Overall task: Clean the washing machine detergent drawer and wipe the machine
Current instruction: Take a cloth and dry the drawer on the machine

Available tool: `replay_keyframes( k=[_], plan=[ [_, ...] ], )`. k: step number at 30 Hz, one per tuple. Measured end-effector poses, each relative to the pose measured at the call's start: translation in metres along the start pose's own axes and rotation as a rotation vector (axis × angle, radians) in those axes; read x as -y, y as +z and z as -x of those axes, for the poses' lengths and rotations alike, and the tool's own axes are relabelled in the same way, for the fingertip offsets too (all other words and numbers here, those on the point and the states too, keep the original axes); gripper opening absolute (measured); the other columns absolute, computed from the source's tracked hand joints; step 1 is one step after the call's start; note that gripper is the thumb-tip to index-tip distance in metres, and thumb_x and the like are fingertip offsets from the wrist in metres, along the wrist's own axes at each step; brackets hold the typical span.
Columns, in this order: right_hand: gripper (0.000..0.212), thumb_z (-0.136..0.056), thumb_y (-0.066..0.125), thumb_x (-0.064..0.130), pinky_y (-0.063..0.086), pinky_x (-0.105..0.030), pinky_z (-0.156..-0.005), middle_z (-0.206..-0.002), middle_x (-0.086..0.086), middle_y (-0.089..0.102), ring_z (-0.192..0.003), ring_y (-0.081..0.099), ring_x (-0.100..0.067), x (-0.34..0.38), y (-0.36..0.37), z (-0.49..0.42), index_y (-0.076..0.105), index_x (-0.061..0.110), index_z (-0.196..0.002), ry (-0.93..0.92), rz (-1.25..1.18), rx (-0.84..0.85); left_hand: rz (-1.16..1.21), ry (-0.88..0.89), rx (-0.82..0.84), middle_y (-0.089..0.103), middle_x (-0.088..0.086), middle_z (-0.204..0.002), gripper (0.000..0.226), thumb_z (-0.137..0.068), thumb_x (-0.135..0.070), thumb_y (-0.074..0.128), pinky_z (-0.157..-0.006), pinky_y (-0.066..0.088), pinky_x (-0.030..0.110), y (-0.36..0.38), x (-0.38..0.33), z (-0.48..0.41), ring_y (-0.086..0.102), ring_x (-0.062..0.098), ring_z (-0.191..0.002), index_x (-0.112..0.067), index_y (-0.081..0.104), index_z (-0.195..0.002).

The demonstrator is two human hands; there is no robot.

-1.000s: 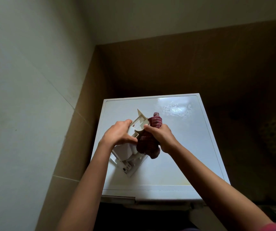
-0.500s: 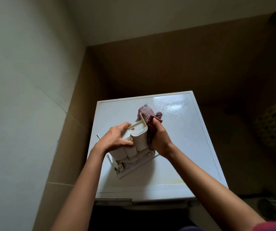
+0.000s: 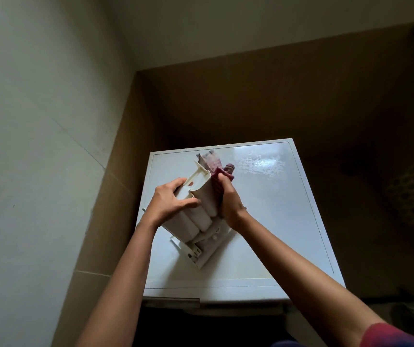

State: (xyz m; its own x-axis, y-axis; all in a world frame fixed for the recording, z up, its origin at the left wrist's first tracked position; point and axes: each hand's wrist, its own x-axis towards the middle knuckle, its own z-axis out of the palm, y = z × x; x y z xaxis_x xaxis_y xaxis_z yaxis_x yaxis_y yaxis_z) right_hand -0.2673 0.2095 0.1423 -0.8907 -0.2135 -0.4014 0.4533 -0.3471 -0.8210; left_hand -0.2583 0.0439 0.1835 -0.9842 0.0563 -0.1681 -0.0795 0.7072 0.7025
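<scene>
We are wiping the drawer [image 3: 204, 199] atop the machine [image 3: 276, 221]: left hand [image 3: 172, 204] grips it at nine o'clock, right hand [image 3: 229, 204] fingers clutch the cloth [image 3: 213, 163] at three; next, we judge, its compartments need reaching.

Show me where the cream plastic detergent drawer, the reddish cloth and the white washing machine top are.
cream plastic detergent drawer [image 3: 207, 196]: head view, rounded compartment wall.
reddish cloth [image 3: 213, 162]: head view, bunched upper end.
white washing machine top [image 3: 276, 209]: head view, bare glossy surface.

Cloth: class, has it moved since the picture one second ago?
Yes. The cloth has moved up along the drawer, closer to the back edge of the washing machine.
</scene>
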Motion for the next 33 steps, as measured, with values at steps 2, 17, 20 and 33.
replay_keyframes(
  k=[2, 17, 20, 33],
  plan=[
    [0.054, -0.093, 0.036, 0.052, 0.037, -0.041, -0.108, -0.131, -0.012, 0.055, -0.123, 0.050, -0.024, -0.009, 0.004, 0.003, 0.052, 0.015, -0.128, -0.070, 0.165, -0.016, 0.089, -0.008, -0.029, 0.067, -0.005, -0.107, 0.063, -0.066, -0.040, 0.084, -0.075, 0.048, 0.019, 0.000, 0.000, -0.001, 0.063, 0.011, -0.094, -0.023, 0.062, -0.122],
    [0.061, -0.094, 0.038, 0.055, 0.010, -0.040, -0.120, -0.158, 0.006, 0.015, -0.147, 0.008, -0.012, -0.025, 0.013, -0.006, 0.025, 0.031, -0.149, -0.560, 0.743, -0.013, 0.447, -0.191, -0.020, 0.074, 0.005, -0.097, 0.058, -0.060, -0.066, 0.076, -0.087, 0.053, 0.057, 0.010, 0.012, -0.010, 0.069, 0.031, -0.096, -0.027, 0.072, -0.104],
    [0.063, -0.097, 0.038, 0.048, 0.013, -0.040, -0.120, -0.159, 0.010, 0.007, -0.146, 0.002, -0.006, -0.033, -0.009, -0.006, 0.012, 0.029, -0.152, -0.598, 0.924, 0.034, 0.462, -0.249, 0.009, 0.074, 0.009, -0.093, 0.065, -0.057, -0.072, 0.074, -0.083, 0.053, 0.055, 0.012, 0.016, -0.008, 0.069, 0.035, -0.090, -0.022, 0.073, -0.099],
    [0.066, -0.093, 0.036, 0.047, 0.006, -0.032, -0.120, -0.157, 0.004, 0.013, -0.147, 0.007, -0.016, -0.037, 0.004, -0.004, 0.021, 0.016, -0.150, -0.739, 1.140, 0.159, 0.555, -0.337, -0.079, 0.073, 0.013, -0.084, 0.107, -0.033, -0.100, 0.046, -0.074, 0.054, 0.040, 0.014, 0.021, -0.013, 0.067, 0.026, -0.079, -0.012, 0.073, -0.088]
  ],
)
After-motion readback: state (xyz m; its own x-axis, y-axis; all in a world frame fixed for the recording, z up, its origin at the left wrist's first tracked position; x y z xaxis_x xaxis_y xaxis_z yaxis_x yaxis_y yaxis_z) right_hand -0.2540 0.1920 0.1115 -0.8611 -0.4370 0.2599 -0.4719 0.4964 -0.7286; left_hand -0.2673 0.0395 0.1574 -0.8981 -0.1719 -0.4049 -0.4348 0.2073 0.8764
